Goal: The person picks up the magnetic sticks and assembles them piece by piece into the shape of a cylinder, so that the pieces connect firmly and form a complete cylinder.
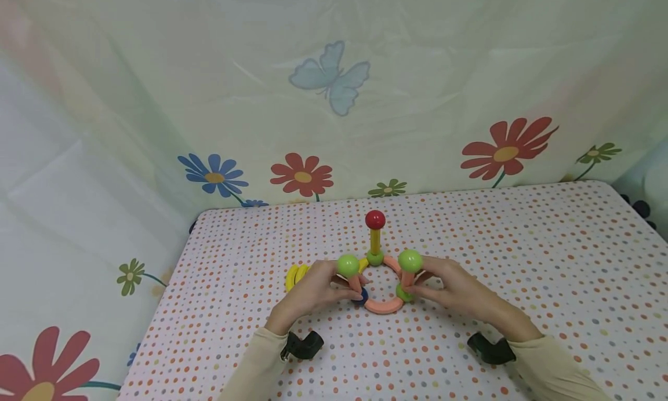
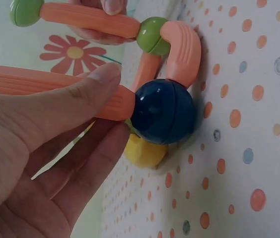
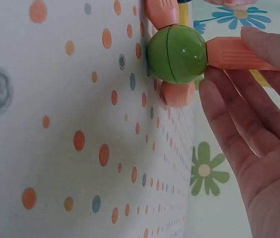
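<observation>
Just below the frame's centre, a toy ring (image 1: 383, 306) rests on the tabletop (image 1: 522, 262). Our left hand (image 1: 312, 286) pinches the left stick (image 1: 355, 284), our right hand (image 1: 450, 280) the right stick (image 1: 408, 279), thumbs against fingers, presumably steadying both upright.

- Pinching right now with the left hand (image 1: 315, 284), thumb (image 2: 75, 101) set against fingers (image 2: 98, 168)!
- Pinching likewise with the right hand (image 1: 450, 280), across at the other side!
- Angling left forearm (image 1: 256, 360) and right forearm (image 1: 553, 369) inward!
</observation>
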Motion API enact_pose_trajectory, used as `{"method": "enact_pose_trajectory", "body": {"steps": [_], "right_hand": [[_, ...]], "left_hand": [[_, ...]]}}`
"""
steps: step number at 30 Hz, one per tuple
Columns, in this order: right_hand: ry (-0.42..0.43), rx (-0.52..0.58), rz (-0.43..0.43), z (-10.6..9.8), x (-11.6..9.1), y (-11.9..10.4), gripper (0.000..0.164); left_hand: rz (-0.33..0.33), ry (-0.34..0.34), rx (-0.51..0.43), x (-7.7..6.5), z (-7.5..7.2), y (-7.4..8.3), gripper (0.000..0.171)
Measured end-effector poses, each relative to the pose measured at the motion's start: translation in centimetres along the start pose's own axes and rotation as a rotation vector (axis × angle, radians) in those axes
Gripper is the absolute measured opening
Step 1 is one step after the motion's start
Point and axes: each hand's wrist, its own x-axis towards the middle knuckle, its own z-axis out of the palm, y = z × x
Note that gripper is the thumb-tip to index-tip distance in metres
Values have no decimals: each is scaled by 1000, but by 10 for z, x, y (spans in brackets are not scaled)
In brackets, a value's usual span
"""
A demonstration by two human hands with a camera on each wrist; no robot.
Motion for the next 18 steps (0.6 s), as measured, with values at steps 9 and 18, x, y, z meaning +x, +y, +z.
{"method": "enact_pose_trajectory", "body": {"steps": [9,18], "right_hand": [[4,-10,22,0,0,-1,22],[-38,-21,-28,-8,0,0,33]], "left_hand": [[13,-51,17,3,-2,4,4],[-17,-25,79,0,-4,5,24]]}}
